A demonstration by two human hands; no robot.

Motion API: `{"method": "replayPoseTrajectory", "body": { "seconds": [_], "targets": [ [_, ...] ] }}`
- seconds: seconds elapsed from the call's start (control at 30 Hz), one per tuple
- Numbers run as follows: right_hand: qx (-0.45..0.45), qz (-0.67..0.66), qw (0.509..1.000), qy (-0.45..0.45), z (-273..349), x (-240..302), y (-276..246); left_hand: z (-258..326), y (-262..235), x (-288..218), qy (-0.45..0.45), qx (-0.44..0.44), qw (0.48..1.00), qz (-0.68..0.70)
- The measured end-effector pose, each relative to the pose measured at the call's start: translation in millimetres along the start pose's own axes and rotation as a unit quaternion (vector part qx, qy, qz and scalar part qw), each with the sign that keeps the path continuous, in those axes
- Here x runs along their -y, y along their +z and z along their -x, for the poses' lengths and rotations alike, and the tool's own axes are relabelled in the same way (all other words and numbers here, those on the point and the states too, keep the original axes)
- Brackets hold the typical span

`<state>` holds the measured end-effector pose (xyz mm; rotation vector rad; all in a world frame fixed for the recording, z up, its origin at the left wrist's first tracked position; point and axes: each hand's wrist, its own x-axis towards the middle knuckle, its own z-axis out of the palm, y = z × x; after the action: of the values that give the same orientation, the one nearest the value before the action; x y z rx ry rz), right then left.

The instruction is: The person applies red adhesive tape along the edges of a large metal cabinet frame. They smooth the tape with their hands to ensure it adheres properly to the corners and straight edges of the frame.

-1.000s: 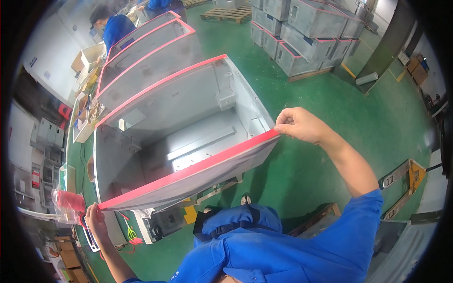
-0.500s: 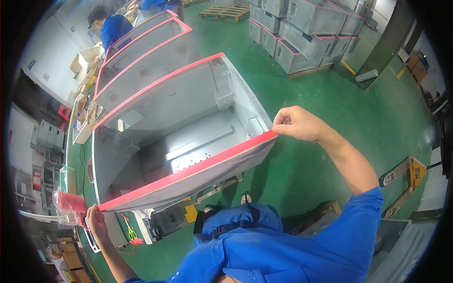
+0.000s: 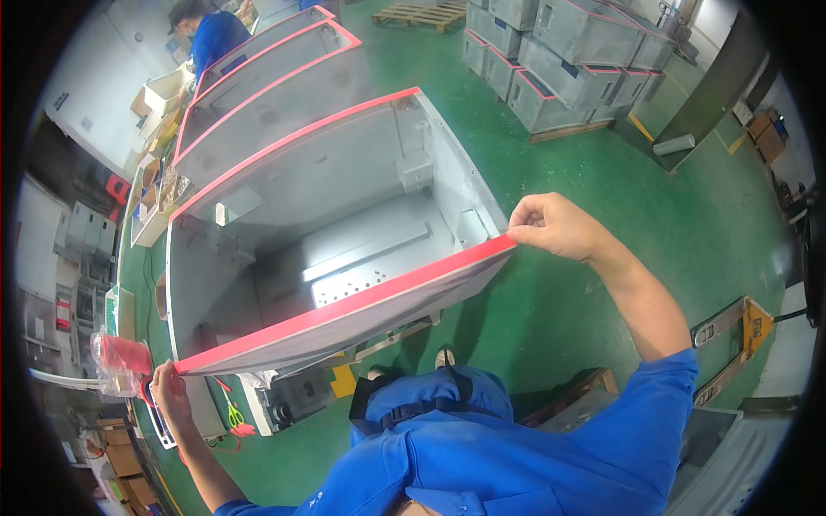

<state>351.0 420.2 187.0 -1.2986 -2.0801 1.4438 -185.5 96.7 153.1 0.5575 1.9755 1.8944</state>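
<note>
Green floor spreads right; our left hand, lower left, and right hand, centre right, hold red tape along a metal box.

From the wearer's head, the fisheye view looks down and forward past the blue shirt, close above the open metal box, bending straight edges toward its rim.
</note>
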Motion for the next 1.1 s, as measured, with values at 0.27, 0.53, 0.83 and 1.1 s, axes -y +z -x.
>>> {"method": "replayPoseTrajectory", "body": {
  "seconds": [0.27,0.53,0.83,1.1],
  "targets": [
    [-0.009,0.001,1.0,-0.004,0,-2,2,-5,-8,8,0.021,0.018,0.999,-0.015],
    [-0.03,-0.019,0.999,-0.009,0,-7,7,-5,-9,15,0.078,-0.001,0.995,-0.061],
    [-0.13,-0.17,0.977,0.015,12,-11,35,-7,-18,11,-0.022,0.049,0.999,0.007],
    [-0.188,-0.25,0.949,0.042,10,-17,47,-13,-22,16,-0.017,0.125,0.991,0.047]
  ]
}}
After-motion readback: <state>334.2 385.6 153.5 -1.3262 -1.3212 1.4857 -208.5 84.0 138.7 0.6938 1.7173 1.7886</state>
